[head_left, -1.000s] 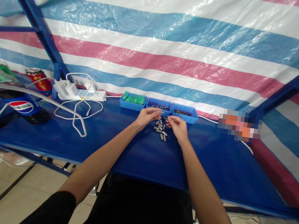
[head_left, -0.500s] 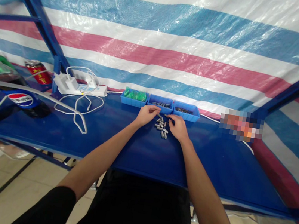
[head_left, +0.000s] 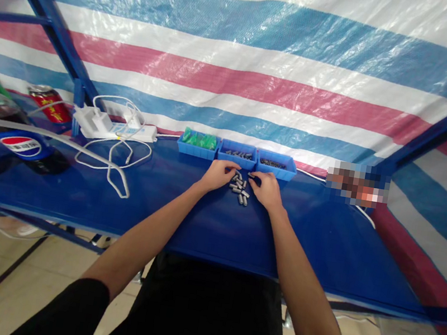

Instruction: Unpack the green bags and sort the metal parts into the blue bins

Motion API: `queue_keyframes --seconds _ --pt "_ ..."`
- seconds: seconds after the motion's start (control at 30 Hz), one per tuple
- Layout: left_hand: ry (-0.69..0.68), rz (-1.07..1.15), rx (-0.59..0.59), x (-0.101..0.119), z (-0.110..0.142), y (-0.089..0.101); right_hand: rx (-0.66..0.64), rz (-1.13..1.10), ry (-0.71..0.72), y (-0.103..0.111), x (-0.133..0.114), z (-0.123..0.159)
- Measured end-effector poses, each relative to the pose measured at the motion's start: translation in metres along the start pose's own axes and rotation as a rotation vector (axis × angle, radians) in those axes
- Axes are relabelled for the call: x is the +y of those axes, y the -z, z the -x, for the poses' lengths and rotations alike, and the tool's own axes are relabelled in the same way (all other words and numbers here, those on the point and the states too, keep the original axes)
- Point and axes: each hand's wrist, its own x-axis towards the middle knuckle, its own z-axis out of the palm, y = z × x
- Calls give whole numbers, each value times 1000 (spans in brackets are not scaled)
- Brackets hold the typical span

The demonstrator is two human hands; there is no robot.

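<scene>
A small loose pile of short silvery metal cylinders (head_left: 238,190) lies on the blue table between my hands. My left hand (head_left: 219,175) is at the pile's upper left, its thumb and fingers closed on a metal cylinder (head_left: 238,174) at the fingertips. Across from it, my right hand (head_left: 266,189) pinches another small metal cylinder (head_left: 251,175) between thumb and forefinger. Just behind the hands stands a blue bin (head_left: 236,161) with similar metal pieces. To its right, a second blue bin (head_left: 276,173) holds small dark parts; to its left, a third bin (head_left: 196,151) holds green pieces.
White chargers on a power strip (head_left: 142,133) stand at the back left, with a loose white cable (head_left: 120,179) in front. Further left are a cola bottle (head_left: 35,152) and a red can (head_left: 50,105). A blurred-out item (head_left: 356,186) sits at the right. Striped sheeting (head_left: 237,79) hangs behind.
The view has shifted slightly. My right hand has drawn its metal cylinder up a little from the table. My left hand stays by the pile, with little change.
</scene>
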Motion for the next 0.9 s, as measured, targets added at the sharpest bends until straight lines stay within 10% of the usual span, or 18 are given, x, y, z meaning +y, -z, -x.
queue_keyframes --seconds 0.23,0.57,0.9 --pt "10 13 10 2 1 -1 49 -147 -41 -4 -2 2" --pt "32 116 20 8 0 1 266 -930 -360 -2 -21 -6" --pt "-4 220 -55 16 3 0 209 -1067 -508 1 -36 -4"
